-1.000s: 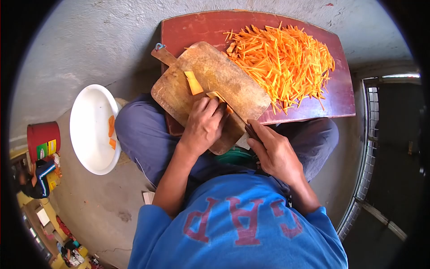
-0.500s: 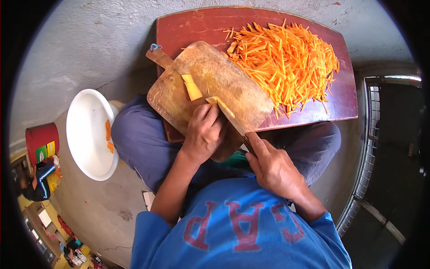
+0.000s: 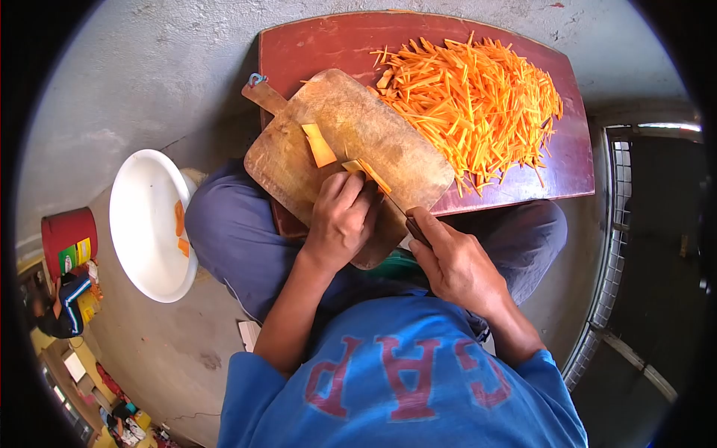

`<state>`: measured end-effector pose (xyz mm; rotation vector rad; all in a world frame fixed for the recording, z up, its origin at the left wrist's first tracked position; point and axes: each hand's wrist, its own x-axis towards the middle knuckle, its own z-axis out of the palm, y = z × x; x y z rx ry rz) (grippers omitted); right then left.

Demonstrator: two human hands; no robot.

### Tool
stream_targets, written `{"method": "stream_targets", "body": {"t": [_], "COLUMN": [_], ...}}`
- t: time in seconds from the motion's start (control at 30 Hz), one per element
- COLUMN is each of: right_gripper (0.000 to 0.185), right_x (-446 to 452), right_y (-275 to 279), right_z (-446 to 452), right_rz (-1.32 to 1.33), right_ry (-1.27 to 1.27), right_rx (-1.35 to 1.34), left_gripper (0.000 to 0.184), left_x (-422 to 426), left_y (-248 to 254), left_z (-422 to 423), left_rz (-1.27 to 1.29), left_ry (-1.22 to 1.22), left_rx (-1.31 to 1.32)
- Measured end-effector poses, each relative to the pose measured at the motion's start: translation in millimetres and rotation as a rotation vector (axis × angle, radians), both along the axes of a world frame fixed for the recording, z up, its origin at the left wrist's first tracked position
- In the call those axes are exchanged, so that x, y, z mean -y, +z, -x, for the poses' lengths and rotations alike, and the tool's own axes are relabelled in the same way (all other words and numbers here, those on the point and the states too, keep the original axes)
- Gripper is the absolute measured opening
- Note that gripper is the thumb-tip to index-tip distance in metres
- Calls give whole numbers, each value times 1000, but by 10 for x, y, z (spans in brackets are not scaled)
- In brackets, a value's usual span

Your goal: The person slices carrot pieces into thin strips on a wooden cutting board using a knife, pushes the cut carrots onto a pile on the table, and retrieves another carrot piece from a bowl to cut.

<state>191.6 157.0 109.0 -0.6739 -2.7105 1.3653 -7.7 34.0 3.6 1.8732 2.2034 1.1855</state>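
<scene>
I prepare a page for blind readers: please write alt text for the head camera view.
A right hand holds a dark-handled knife at a flat orange piece that the left hand steadies on a brown wooden board. Beside it, thin orange strips lie heaped on a dark red table; a white oval basin stands at left.

Orange pieces (image 3: 319,145) on board (image 3: 373,127), heaped strips (image 3: 470,104) beside

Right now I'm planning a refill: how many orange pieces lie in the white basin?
2 visible in the white basin, by its side nearest the left knee: a longer piece and, just below it in view, a shorter piece. The rim may hide more.
</scene>
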Motion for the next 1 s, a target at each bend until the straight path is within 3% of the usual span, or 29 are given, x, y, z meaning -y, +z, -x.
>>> {"method": "stream_targets", "body": {"t": [0.2, 0.5, 0.8, 0.9, 1.0], "right_gripper": [44, 41, 43, 43, 42], "right_x": [-73, -58, -21, -103, -106], "right_y": [-107, -293, -14, -276, -286], "right_z": [120, 198, 91, 217, 288], "right_rz": [28, -18, 48, -73, -22], "right_ry": [-7, 14, -19, 56, 41], "right_rx": [71, -80, 0, -124, -87], "left_gripper": [25, 26, 29, 28, 27], "left_x": [-6, 8, 1, 4, 29], "left_y": [-43, -45, -55, -15, -33], "left_z": [11, 3, 17, 6, 10], "left_rz": [1, 16, -33, -6, 8], "left_ry": [9, 2, 15, 18, 25], "left_rx": [-17, 2, 3, 4, 12]}}
